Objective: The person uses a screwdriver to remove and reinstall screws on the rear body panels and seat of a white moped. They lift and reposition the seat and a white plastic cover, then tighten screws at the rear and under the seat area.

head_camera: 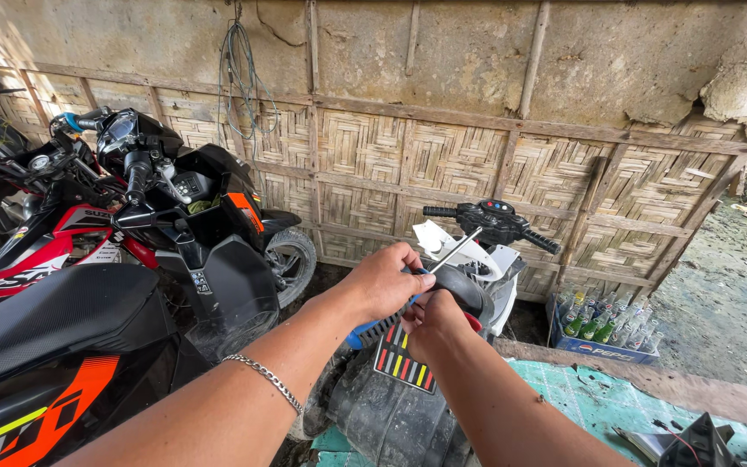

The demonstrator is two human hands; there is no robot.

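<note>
My left hand (384,281) grips a screwdriver (453,251), shaft slanting up-right toward the handlebar (490,221); my right hand (432,322) clasps the dark housing (460,290) just below.

A blue-handled screwdriver (443,259) points its metal shaft up-right, above a small scooter (469,294).

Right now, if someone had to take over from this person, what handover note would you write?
Left hand: closed around a screwdriver, metal shaft pointing up and right towards the handlebar.
Right hand: gripping the black curved part at the front of the small scooter, with something red under the fingers.
Scooter stands in front of the woven bamboo wall; its handlebar is in place.
Done: cannot tell from this view.
Left: the tool tip's contact point is hidden, so check it first.
Nearby: black and orange motorcycle on the left, crate of bottles on the right.
</note>
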